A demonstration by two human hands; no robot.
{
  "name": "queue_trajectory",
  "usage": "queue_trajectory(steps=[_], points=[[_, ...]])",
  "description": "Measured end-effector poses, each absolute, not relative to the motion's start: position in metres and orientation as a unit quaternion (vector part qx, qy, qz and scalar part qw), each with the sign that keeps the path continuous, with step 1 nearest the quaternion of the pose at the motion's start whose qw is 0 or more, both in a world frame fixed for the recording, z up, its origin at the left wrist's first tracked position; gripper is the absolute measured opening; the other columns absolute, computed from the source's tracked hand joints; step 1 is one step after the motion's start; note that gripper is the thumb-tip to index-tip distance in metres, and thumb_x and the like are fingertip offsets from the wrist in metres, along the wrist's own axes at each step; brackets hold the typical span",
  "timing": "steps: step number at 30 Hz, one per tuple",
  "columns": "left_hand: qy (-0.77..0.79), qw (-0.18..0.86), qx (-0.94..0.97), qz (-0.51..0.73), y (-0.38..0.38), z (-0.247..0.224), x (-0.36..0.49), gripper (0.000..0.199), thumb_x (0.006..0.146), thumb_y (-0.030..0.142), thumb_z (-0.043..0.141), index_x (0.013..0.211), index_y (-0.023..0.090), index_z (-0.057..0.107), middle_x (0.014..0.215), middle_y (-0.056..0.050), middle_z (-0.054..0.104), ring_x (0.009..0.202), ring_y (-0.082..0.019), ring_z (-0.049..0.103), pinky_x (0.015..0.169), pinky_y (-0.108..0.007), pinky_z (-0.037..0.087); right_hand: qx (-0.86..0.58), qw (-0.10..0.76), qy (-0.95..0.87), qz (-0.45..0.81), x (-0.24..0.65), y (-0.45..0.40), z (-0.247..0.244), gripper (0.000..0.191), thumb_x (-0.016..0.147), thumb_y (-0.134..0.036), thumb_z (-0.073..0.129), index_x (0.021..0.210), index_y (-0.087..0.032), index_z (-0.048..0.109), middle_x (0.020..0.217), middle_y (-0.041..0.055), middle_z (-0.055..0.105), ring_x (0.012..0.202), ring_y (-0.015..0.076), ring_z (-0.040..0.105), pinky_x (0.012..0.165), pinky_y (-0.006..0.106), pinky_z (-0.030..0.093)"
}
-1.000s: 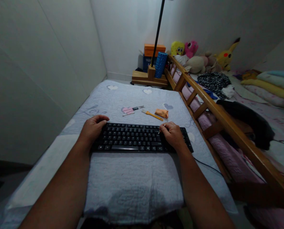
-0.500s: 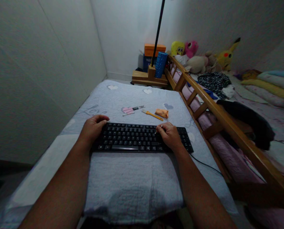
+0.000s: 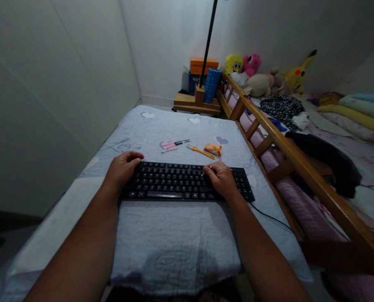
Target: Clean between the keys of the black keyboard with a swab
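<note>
A black keyboard point(image 3: 171, 180) lies flat on the blue-grey quilted cover point(image 3: 174, 235). My left hand point(image 3: 121, 170) grips its left end, thumb along the top left corner. Over the keys at the right, my right hand point(image 3: 221, 178) pinches a thin white cotton swab point(image 3: 202, 174), its tip down at the keys. Beyond the keyboard lie an orange-handled brush point(image 3: 202, 152), a crumpled orange packet point(image 3: 213, 149), a dark-handled metal tool point(image 3: 182, 142) and another swab point(image 3: 169, 150).
A wooden bed rail point(image 3: 278, 138) runs along the right, with plush toys point(image 3: 259, 84) and bedding behind it. The keyboard's cable point(image 3: 271, 217) trails right towards the rail. At the far end stand a wooden base point(image 3: 187, 102), a black pole point(image 3: 208, 42) and a blue roller point(image 3: 211, 86).
My right hand has shifted slightly to the left over the keys with the swab. My left hand and the keyboard have not visibly moved.
</note>
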State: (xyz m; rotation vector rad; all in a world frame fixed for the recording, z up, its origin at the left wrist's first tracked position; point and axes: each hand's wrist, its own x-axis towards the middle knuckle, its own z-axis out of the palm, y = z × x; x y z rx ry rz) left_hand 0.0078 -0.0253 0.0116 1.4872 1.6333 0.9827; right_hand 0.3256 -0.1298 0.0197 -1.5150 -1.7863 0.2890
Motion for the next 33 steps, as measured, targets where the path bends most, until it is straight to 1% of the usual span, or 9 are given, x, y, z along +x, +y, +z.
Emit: queue_trajectory(steps=[8,20,29,33], points=[[0.628,0.354,0.579,0.38,-0.0253,0.0104,0.0068,0.028,0.066,0.035,0.062,0.087,0.02,0.074,0.086,-0.004,0.072,0.085,-0.025,0.064,0.081,-0.034,0.049,-0.596,0.389,-0.695,0.103,0.3263,-0.1291,0.0186,0.022,0.093,-0.022,0.056,0.077,-0.021,0.071,0.081,0.006,0.073,0.086,0.0232,0.065,0.081,0.036,0.046],[0.626,0.357,0.58,0.381,-0.0242,0.0095,0.0067,0.028,0.066,0.036,0.062,0.087,0.021,0.073,0.087,-0.004,0.072,0.087,-0.025,0.064,0.082,-0.035,0.048,-0.596,0.398,-0.691,0.094,0.3274,-0.1259,0.0136,0.02,0.094,-0.025,0.057,0.083,-0.022,0.074,0.086,0.0069,0.076,0.09,0.0252,0.065,0.085,0.04,0.047],[0.623,0.347,0.588,0.381,-0.0235,0.0088,0.0056,0.028,0.066,0.036,0.062,0.087,0.021,0.073,0.087,-0.004,0.072,0.086,-0.025,0.064,0.082,-0.034,0.048,-0.595,0.4,-0.691,0.089,0.3265,-0.1254,0.0134,0.02,0.094,-0.024,0.058,0.084,-0.022,0.074,0.088,0.007,0.076,0.091,0.0249,0.065,0.087,0.04,0.048],[0.626,0.351,0.583,0.381,-0.0239,0.0085,0.0061,0.028,0.066,0.036,0.063,0.087,0.021,0.073,0.085,-0.004,0.071,0.083,-0.024,0.064,0.079,-0.034,0.049,-0.596,0.399,-0.691,0.09,0.3264,-0.125,0.0137,0.019,0.094,-0.024,0.058,0.084,-0.022,0.075,0.088,0.0065,0.076,0.091,0.0247,0.065,0.088,0.04,0.048]])
